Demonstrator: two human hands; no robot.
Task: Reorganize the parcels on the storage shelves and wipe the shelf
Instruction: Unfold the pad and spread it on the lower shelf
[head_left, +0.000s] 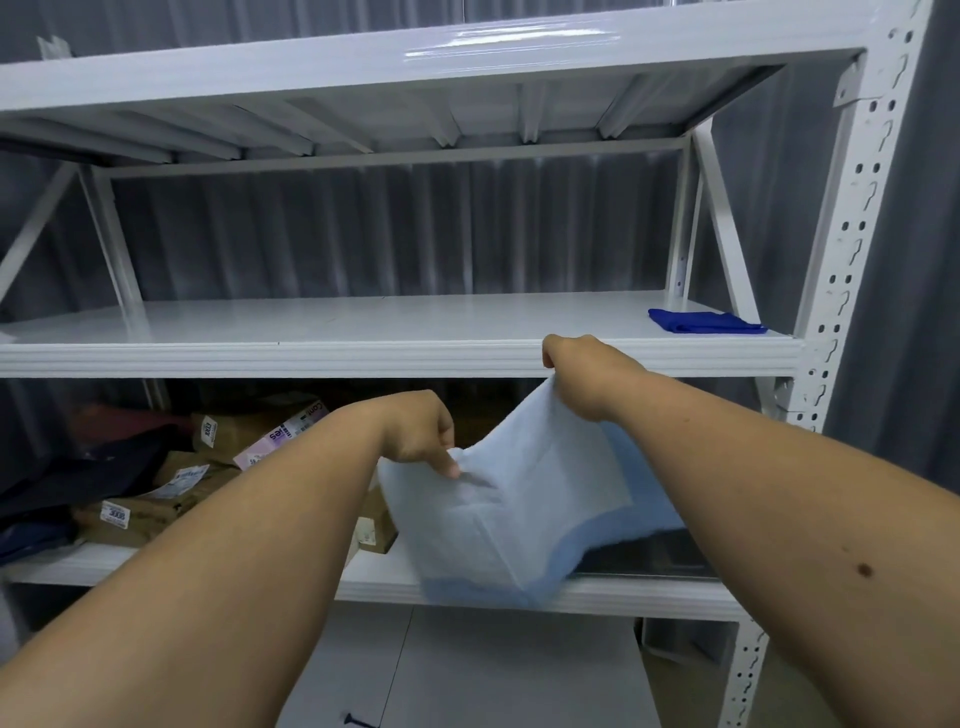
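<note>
Before the white metal shelf (395, 358), 2 bare arms reached forward; the left hand (421, 434) pinched 1 edge of a soft light-blue cloth (524, 499), the raised right hand (587, 376) grasped its top corner. Brown labelled parcels (156, 499) lay on the lower shelf's left part.

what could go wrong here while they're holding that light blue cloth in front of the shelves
1. The light blue cloth is pinched only at its edges by the left hand and right hand; its loose lower part hangs over the lower shelf's front edge and might snag there.
2. Spread out, it hides part of the lower shelf, so a reach could bump the parcels stacked there.
3. The dark blue cloth near the middle shelf's right end could get swept off.
</note>
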